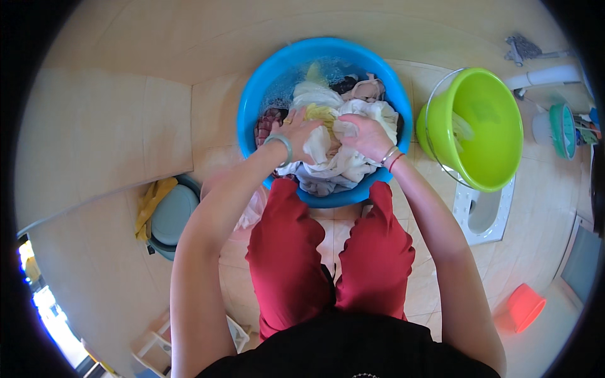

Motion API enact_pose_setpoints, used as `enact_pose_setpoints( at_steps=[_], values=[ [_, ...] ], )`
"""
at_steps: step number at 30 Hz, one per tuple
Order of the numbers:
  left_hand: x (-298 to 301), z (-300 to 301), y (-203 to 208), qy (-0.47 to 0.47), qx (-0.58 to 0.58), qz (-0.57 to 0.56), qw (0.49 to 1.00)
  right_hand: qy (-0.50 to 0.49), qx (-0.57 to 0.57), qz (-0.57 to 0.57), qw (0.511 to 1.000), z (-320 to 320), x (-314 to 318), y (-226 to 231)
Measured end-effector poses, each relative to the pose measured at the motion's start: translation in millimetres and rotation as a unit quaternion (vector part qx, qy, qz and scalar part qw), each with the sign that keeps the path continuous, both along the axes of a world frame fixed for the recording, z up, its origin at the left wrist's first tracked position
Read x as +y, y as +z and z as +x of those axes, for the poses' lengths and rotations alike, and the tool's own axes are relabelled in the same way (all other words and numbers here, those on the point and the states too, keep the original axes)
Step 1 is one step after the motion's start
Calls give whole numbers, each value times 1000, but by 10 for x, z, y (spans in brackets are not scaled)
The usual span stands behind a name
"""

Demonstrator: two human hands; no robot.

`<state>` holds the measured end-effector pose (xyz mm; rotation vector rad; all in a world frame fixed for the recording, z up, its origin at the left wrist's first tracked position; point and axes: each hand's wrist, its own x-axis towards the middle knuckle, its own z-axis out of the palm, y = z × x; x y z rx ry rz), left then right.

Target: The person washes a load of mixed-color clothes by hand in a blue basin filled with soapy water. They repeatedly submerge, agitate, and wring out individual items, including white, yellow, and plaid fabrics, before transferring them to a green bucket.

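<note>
A blue basin (249, 88) in front of me holds wet laundry, with suds and water showing at its far left. My left hand (295, 133) lies palm down on the heap, its fingers apart and pressed against white cloth (320, 146). A bracelet circles that wrist. Closed around a bunch of white cloth is my right hand (367, 135), just right of a yellow cloth (322, 114). Dark red checked fabric (270, 120) sits along the basin's left side, and a beige garment (364, 90) at the far right. Both hands' undersides are hidden.
A lime green bucket (507, 120) with a wire handle stands right of the basin, beside a white squat toilet (498, 220). Grey-green basins (173, 217) with a mustard cloth (154, 205) are at left. A small red-orange bucket (526, 309) lies lower right. Tiled walls border the space.
</note>
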<state>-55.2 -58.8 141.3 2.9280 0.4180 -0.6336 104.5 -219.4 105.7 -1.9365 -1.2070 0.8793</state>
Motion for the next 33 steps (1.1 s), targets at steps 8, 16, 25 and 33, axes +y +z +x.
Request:
enact_pose_setpoints(
  at_steps=[8, 16, 25, 33],
  values=[
    [311, -127, 200, 203, -196, -336, 898, 110, -56, -68, 990, -203, 126, 63],
    [366, 148, 1139, 372, -323, -658, 569, 23, -120, -61, 991, -49, 90, 310],
    [853, 199, 1366, 319, -429, -738, 411, -239, 278, 213, 906, 192, 345, 880],
    [1210, -50, 310, 389, -530, -672, 342, -208, 326, 382, 840, 266, 951, 1534]
  ],
)
